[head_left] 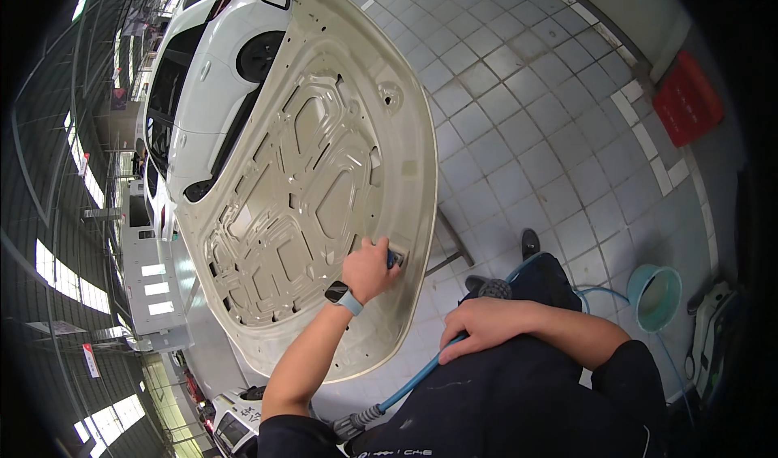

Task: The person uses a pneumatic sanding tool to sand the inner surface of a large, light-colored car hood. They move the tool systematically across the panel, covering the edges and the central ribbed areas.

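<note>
Head cam: my left hand (371, 270) is closed around a small dark tool (393, 259), pressed on the cream hood panel's (324, 158) right edge. Right hand (480, 326) grips the blue hose (413, 381) by my waist.

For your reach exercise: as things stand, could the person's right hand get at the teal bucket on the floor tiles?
Probably not without bending: the right hand rests on the thigh holding the blue hose, and the teal bucket stands apart on the floor, nothing between.
</note>
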`<state>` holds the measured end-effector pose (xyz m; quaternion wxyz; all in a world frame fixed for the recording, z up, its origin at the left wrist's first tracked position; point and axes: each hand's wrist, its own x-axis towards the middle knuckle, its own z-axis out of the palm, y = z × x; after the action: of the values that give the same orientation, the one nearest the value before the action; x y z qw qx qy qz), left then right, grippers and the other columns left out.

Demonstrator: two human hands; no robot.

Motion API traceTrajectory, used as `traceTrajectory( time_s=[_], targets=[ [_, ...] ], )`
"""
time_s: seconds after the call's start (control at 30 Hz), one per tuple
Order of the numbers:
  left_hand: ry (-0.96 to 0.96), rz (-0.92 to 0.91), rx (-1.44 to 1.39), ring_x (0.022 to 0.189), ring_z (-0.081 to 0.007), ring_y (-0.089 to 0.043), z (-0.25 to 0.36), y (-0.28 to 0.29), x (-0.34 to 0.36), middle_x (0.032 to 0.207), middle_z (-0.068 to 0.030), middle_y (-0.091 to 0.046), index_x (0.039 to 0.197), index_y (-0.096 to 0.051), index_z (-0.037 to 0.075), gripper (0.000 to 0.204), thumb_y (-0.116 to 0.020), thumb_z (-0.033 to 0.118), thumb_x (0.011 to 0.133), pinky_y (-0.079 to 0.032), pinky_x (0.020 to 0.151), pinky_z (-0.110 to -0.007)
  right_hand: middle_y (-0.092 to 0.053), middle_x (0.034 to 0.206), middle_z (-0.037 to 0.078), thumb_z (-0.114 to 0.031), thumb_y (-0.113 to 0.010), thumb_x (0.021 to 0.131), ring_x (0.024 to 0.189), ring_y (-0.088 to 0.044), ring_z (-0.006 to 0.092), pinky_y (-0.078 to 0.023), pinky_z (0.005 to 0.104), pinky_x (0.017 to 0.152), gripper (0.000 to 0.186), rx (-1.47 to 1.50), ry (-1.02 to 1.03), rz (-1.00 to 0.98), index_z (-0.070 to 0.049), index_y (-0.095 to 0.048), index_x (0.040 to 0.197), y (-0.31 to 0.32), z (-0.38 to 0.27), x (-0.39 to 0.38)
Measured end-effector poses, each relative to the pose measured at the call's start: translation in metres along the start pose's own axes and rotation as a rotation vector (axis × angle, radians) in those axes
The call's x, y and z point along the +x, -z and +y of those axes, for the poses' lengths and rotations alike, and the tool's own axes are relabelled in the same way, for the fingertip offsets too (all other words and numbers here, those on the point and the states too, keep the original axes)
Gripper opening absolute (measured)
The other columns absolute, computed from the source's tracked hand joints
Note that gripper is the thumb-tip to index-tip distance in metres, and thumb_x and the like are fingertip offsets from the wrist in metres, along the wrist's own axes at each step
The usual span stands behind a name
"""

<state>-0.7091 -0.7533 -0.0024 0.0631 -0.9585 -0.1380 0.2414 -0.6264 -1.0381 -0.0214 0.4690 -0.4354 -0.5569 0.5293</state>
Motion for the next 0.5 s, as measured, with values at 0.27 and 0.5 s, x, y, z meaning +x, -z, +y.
traceTrajectory(
  time_s=[0.27, 0.5],
  targets=[
    [0.144, 0.13, -0.071, 0.081, -0.0468, -0.07, -0.017, -0.014, -0.002, 0.106, -0.023, -0.063, 0.116, -0.059, 0.008, 0.046, -0.074, 0.042, 0.088, -0.058, 0.067, -0.054, -0.077, 0.097, 0.014, -0.052, -0.069, 0.097, 0.092, -0.072, 0.0356, -0.055, 0.0437, 0.078, 0.045, -0.076, -0.039, 0.053, -0.01, -0.082, 0.105, 0.004, 0.0, -0.012],
    [0.05, 0.141, -0.244, 0.084, -0.0452, -0.068, 0.03, -0.041, -0.054, 0.108, -0.0223, -0.062, 0.121, -0.06, 0.007, 0.049, -0.075, 0.041, 0.089, -0.057, 0.07, -0.053, -0.077, 0.094, 0.014, -0.055, -0.068, 0.097, 0.089, -0.072, 0.0364, -0.055, 0.0446, 0.077, 0.045, -0.077, -0.057, 0.144, -0.013, -0.082, 0.107, 0.009, 0.005, -0.006]
  ],
)
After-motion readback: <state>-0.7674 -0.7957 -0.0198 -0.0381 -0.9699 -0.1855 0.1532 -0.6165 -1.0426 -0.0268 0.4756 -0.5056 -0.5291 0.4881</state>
